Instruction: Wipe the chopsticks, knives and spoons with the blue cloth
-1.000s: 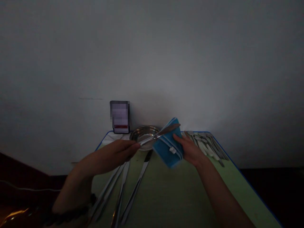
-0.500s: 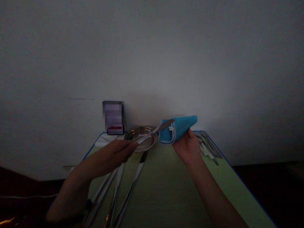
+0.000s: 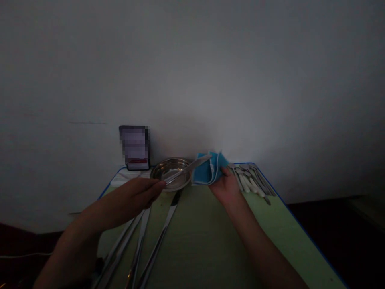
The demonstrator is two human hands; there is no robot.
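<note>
My left hand (image 3: 142, 195) is closed on the handle end of a table knife (image 3: 189, 166), its blade pointing up and to the right. A folded blue cloth (image 3: 203, 170) with pale edging is held from below in my right hand (image 3: 227, 185), thumb and fingers closed on it. The knife's blade lies in front of or against the cloth; whether they touch I cannot tell. Under the knife, a shiny steel bowl (image 3: 159, 170) stands at the back of the table. Several long knives (image 3: 161, 237) lie on the tabletop beneath and beside my left forearm.
The green table (image 3: 204, 237) has a blue edge and meets a grey wall. Forks and other cutlery, some with white handles (image 3: 254, 188), lie at the back right. A dark-framed screen (image 3: 137, 148), partly blurred, leans at the back left beside a white sheet (image 3: 122, 178).
The cloth has folded inward around the blade side, its long right end no longer stretched out. The whole view has shifted slightly, so the table things appear further left.
</note>
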